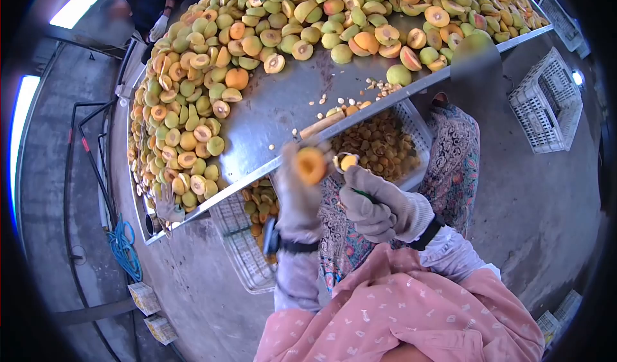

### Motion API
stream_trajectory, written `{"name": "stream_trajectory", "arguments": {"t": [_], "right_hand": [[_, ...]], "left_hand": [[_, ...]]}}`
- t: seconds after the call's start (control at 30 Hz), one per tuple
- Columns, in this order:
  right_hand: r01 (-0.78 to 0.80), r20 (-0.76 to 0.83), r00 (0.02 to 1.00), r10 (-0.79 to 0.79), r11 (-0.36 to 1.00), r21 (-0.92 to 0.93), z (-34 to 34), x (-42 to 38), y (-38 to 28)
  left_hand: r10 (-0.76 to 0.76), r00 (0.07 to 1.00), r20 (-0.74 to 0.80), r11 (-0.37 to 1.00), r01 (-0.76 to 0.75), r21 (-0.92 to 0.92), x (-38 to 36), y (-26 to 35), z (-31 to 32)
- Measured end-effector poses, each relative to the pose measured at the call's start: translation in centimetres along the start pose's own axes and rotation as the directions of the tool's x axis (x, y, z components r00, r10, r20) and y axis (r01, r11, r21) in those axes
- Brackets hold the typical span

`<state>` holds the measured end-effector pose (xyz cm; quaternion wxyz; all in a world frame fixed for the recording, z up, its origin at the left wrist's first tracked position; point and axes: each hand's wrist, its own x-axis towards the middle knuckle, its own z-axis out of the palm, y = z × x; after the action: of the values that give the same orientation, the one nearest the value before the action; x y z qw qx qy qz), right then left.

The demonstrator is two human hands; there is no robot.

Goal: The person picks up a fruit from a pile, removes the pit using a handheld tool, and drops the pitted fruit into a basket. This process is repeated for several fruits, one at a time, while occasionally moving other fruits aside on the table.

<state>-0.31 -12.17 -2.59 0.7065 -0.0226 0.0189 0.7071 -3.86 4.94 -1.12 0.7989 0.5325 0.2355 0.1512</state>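
Note:
My left hand, in a pale work glove and blurred by motion, grips a peach half with its hollowed orange side facing up. Just right of it, my right hand, also gloved, is closed round the green handle of a pitting tool. At the tool's metal loop sits a small yellow piece, perhaps a pit with flesh. Both hands are in front of the metal table's near edge, above my lap. Between the peach half and the loop there is a small gap.
Many peach halves are heaped on the metal table. Below its edge stand a crate of brownish scraps and a crate with peach halves. A glove lies at the left corner. Another person's gloved hand is at far left.

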Motion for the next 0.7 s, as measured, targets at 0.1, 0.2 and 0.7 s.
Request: {"name": "stream_trajectory", "arguments": {"t": [0.1,0.2,0.7], "right_hand": [[0.027,-0.162,0.986,-0.038,0.997,-0.07,-1.4,-0.8,-0.5],[-0.013,-0.347,0.937,-0.032,0.992,-0.126,-1.4,0.1,-0.9],[-0.148,-0.663,0.658,-0.357,0.802,-0.579,-0.5,0.6,-7.2]], "left_hand": [[0.05,0.987,-0.151,0.704,0.073,0.706,-1.2,3.5,-9.3],[0.237,0.897,-0.372,0.79,0.044,0.611,2.1,5.2,-12.6],[0.192,0.981,0.03,0.538,-0.13,0.833,33.3,-3.6,-4.1]]}}
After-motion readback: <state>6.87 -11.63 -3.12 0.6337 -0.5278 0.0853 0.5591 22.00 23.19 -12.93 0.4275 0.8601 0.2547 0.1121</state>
